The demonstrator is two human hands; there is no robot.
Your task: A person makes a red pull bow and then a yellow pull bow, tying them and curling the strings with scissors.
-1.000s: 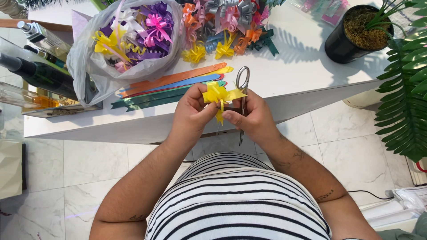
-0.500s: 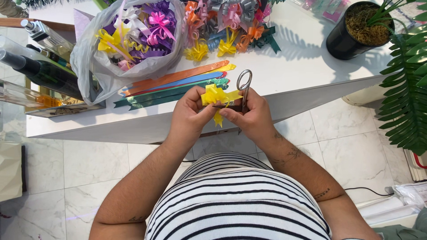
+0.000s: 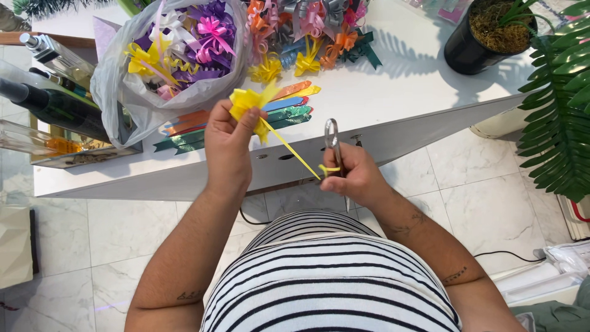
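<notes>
Holding yellow bow (image 3: 246, 100) | left hand (image 3: 227, 138) | right hand (image 3: 351, 175) scissors (image 3: 332, 144)

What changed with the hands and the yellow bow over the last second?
The hands parted: the left hand lifted the yellow bow up and leftward, while the right hand, holding the scissors, drew a thin yellow ribbon strand taut. The bag of bows and table stayed put.

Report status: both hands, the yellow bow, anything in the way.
Left hand pinching yellow ribbon bow. Right hand gripping scissors, bow's yellow strand stretched taut to it. Nothing between the hands; flat ribbon strips on table beyond.
</notes>
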